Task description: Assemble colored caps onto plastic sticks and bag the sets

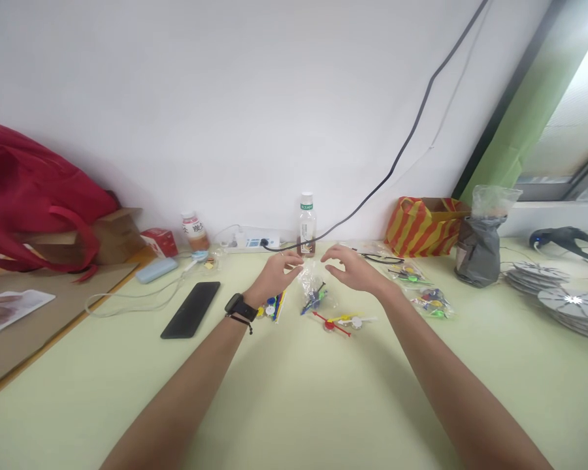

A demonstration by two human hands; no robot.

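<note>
Between my two hands a clear plastic bag (310, 277) stands on the table, with green and blue arrow-shaped plastic pieces (315, 299) at its lower end. My left hand (276, 277), wearing a black watch, is just left of the bag, its thumb and fingers apart. On the other side my right hand (351, 268) curves toward the bag with its fingertips spread. Neither hand visibly grips anything. Blue, yellow and white plastic pieces (272, 308) lie below my left hand. Nearer to me are a red arrow spinner (329, 325) and a white spinner (357, 322), with a yellow arrow beside them.
Behind the bag stands a drink bottle (306, 225) near a power strip (255, 241). A black phone (191, 310) lies left. Filled plastic bags (431, 302), a striped paper bag (421, 228) and stacked discs (568, 303) are right. Another person's hand (0, 308) rests far left.
</note>
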